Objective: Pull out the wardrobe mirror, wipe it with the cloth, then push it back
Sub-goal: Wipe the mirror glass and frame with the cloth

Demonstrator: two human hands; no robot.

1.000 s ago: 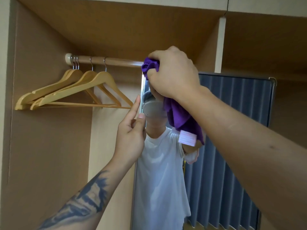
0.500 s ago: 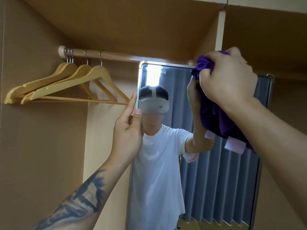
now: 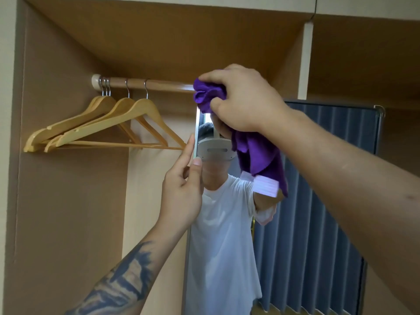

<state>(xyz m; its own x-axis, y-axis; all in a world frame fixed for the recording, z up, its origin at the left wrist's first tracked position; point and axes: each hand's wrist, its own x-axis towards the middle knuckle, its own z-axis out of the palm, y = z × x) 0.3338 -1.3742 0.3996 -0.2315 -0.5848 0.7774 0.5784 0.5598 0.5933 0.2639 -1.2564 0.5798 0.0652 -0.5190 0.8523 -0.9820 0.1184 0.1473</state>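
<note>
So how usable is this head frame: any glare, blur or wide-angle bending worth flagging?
Head view: lighting is even and warm, with mild softness overall. A bright glare streak runs down the mirror at its left edge, under the purple cloth. The wardrobe's left panel edges bow slightly from the wide lens. The right hand and left hand stay sharp enough to read.

Wooden hangers [image 3: 102,123] on a rail [image 3: 159,84]

Bedroom wardrobe interior; wooden hangers [image 3: 102,126] on rail [image 3: 159,84]
</note>
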